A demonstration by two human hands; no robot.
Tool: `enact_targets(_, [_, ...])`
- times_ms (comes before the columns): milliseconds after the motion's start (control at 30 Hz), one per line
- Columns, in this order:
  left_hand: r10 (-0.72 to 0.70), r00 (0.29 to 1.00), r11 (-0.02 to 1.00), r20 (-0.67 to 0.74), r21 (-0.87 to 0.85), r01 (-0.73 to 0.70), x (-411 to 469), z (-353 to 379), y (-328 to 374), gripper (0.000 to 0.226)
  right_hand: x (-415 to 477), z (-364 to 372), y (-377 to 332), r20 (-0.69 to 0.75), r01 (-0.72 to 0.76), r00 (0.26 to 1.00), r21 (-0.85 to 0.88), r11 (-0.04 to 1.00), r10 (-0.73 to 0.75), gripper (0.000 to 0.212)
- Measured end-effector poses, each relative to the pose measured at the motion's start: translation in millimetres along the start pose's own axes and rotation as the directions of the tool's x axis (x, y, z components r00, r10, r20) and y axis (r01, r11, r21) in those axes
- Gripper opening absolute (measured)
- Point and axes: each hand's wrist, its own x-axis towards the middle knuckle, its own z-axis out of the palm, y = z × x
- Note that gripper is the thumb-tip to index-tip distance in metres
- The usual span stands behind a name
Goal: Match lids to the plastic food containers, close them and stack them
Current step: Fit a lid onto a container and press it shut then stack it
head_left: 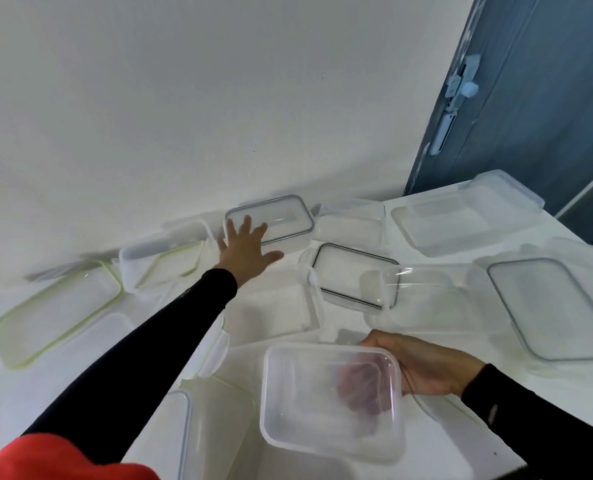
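White table, translucent rectangular plastic container

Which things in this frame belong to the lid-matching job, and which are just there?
Job: clear container gripped by the right hand; far gray-rimmed lid near the open left hand; green-rimmed lid; large gray-rimmed lid.
Just there: blue door; white wall.
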Motion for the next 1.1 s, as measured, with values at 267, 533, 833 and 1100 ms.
enact_targets(267, [0.071,0.992,0.997,-0.103,-0.009,-0.072,-3,-4,-10,0.047,-12,0,-5,-0.344,0.017,0.932,-0.27,0.963,-0.113,0.063])
enact_targets(533, [0.199,0.938,0.937,-0.284,-0.224,-0.267,-30,0,6,0.028,5,2,-59,-0.357,-0.037,0.538,-0.915,0.402,-0.764,0.024])
enact_targets(833, [0.258,0.946,0.912,-0.198,-0.273,-0.306,-64,12,22,0.016,62,-1,-80,-0.345,-0.451,0.765,-0.89,-0.071,-0.543,0.032])
enact_targets(1100, [0.389,0.916,0.802,-0.104,-0.452,-0.391,-60,-3,52,0.045,38,-9,-85,-0.337,-0.392,0.59,-0.914,0.104,-0.734,0.02])
